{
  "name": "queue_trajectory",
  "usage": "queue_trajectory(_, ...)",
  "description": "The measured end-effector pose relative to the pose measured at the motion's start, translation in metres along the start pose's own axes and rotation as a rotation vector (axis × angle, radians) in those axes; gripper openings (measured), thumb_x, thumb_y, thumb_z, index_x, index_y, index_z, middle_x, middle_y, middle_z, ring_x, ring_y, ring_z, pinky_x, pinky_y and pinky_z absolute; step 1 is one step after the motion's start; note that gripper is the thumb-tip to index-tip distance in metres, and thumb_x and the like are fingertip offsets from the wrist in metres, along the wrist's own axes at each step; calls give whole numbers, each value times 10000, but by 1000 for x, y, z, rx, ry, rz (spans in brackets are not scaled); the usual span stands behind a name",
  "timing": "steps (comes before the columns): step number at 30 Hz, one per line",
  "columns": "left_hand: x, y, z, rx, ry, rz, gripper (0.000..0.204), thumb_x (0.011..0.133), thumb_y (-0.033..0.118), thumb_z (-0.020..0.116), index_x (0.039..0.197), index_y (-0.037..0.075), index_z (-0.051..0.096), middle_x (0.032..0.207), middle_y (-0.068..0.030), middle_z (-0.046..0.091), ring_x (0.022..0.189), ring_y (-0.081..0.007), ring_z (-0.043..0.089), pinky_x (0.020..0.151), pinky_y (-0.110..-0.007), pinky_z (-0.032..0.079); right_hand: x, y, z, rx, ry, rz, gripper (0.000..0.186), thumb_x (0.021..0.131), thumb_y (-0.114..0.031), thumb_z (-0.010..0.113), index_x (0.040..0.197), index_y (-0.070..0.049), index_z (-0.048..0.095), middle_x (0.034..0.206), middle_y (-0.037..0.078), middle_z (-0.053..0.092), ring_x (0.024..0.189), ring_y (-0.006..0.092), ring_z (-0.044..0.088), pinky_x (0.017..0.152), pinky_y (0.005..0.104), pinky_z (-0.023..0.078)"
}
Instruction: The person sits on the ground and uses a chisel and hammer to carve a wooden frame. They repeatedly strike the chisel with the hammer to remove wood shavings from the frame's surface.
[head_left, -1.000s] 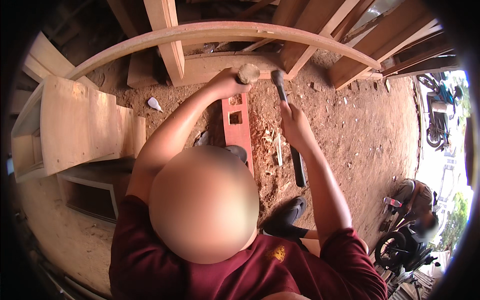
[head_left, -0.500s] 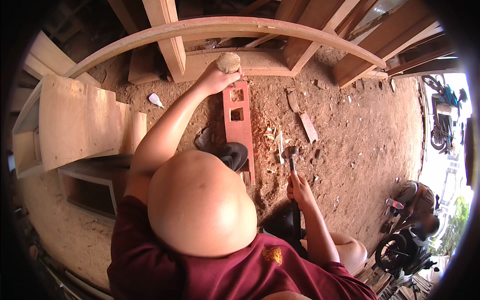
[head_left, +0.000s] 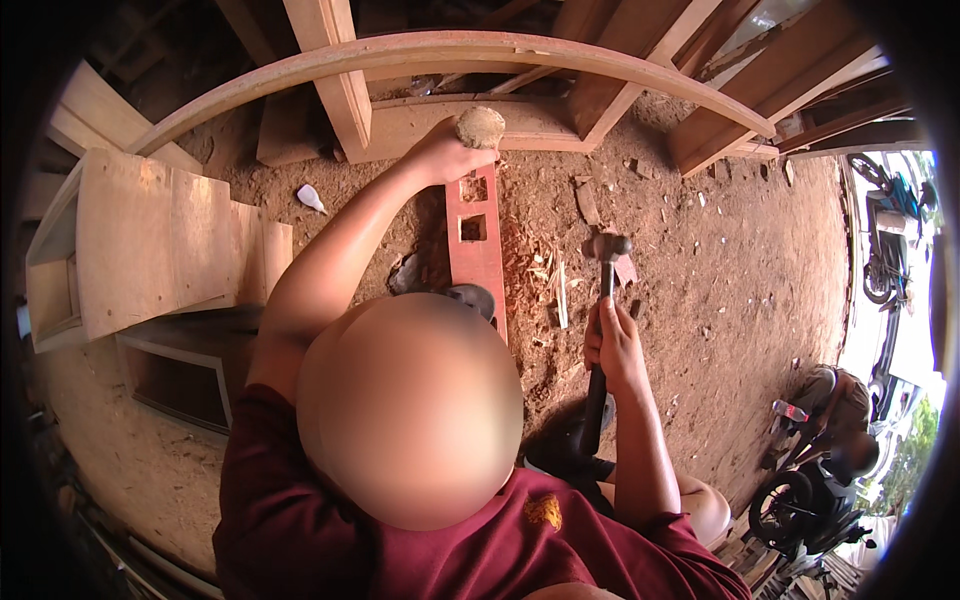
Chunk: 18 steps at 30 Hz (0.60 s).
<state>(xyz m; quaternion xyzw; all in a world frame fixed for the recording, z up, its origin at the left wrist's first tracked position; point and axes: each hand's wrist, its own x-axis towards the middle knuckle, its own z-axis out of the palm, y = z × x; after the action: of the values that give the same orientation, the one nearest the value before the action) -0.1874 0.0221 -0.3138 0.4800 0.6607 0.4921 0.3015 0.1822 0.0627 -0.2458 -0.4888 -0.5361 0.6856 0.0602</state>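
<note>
Earthen floor (head_left: pixel 740 290) carries a red, square-holed wooden beam (head_left: pixel 477 272), left hand (head_left: pixel 438 157) gripping a round-topped tan handle (head_left: pixel 481 128) at its far end, right hand (head_left: pixel 616 345) clasping a black-handled hammer (head_left: pixel 607 282), newly advanced rightward, perhaps mid-swing.

The left arm (head_left: pixel 350 250) reaches up and inward from an elbow bent out to the side; its forearm slants forward to the left hand (head_left: pixel 440 157), curled in a firm grip well ahead of the torso; the palm is hidden. The right forearm (head_left: pixel 642 430) rises almost straight, leaning slightly inward; the right hand (head_left: pixel 618 345) is clenched, its fingers (head_left: pixel 592 346) wrapped round toward the inner side; it sits lower and nearer the body, well apart from the left hand.
</note>
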Motion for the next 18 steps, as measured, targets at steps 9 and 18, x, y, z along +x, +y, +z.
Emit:
queue_trajectory(9,-3,0,2,-48,13,-21,198,781,193,650,882,29,607,755,-87,639,714,-179,595,694,-365,483,7,-85,33,-30,-59,-252,392,1039,-431,361,895,-86,479,579,-52,350,439,49,338,404,224,324)
queue_trajectory(18,-11,13,-3,148,-57,44,169,817,165,655,925,36,637,823,-94,677,772,-171,655,715,-336,514,-24,-136,74,-136,89,-848,335,1036,-357,413,915,-53,487,652,-38,372,487,50,314,427,218,281)
